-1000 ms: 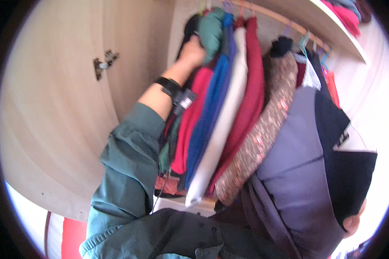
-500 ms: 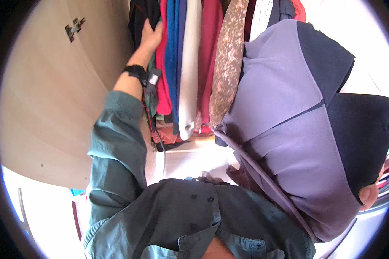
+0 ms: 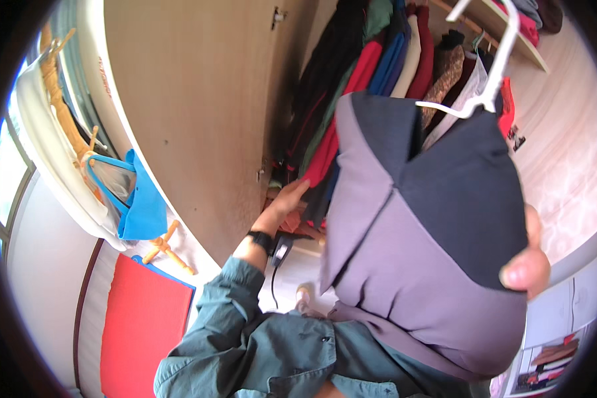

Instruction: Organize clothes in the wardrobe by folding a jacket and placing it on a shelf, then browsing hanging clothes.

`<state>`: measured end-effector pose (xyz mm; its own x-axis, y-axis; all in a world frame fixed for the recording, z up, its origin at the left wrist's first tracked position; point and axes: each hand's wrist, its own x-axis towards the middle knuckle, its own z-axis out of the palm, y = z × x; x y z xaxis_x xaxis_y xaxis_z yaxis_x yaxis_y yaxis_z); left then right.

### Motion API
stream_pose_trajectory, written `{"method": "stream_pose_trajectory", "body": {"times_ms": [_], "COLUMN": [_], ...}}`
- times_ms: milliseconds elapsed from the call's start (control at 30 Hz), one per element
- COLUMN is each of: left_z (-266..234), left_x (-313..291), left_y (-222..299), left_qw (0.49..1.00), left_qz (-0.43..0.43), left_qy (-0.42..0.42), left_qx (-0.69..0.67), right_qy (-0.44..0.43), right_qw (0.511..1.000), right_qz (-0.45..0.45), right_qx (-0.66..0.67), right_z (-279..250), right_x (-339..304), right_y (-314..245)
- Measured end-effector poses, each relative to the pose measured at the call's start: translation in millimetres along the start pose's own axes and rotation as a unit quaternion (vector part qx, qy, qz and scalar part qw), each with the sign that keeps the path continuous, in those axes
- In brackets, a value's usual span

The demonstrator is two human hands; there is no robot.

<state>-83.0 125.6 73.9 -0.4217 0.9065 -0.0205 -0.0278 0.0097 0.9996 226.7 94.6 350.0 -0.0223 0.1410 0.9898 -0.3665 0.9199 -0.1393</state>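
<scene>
My right hand (image 3: 527, 262) grips the side of a mauve-and-black garment (image 3: 438, 199), thumb in front and most fingers hidden behind the cloth. The garment hangs in front of me from a white hanger (image 3: 491, 93), and its lower part drapes down against my shirt. My left arm reaches into the wardrobe. My left hand (image 3: 288, 200), wearing a black wristband, has its fingers stretched out at the lower end of a red garment (image 3: 348, 103). Dark clothes (image 3: 318, 86) hang just beyond it.
A wooden wardrobe door (image 3: 192, 119) stands on the left. Several hanging garments fill the rail. A black box with a cord (image 3: 282, 252) is beside my left wrist. Further left are a blue bag (image 3: 142, 205) on a wooden stand and a red panel (image 3: 146, 325). White drawers (image 3: 564, 305) stand right.
My view has swung, bringing the hanger and the room at left into sight. My left hand now sits lower along the hanging clothes, beside the red garment. My right hand still holds the mauve-and-black garment.
</scene>
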Motion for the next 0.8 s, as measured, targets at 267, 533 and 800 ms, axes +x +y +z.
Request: {"method": "stream_pose_trajectory", "body": {"times_ms": [267,533,800], "left_z": [-30,-33,-47], "left_x": [-55,-42,40], "left_y": [75,138,97], "left_qw": [0.996,0.988,0.999], "left_qz": [0.045,0.100,0.007], "left_qy": [0.065,-0.109,-0.029], "left_qx": [-0.052,0.033,-0.014], "right_qy": [-0.195,-0.069,-0.028], "right_qw": [0.966,0.783,0.822], "right_qz": [0.153,0.428,0.371], "right_qx": [0.079,0.447,0.430], "right_z": [70,195,266], "right_x": [96,183,254], "right_y": [123,248,414]}}
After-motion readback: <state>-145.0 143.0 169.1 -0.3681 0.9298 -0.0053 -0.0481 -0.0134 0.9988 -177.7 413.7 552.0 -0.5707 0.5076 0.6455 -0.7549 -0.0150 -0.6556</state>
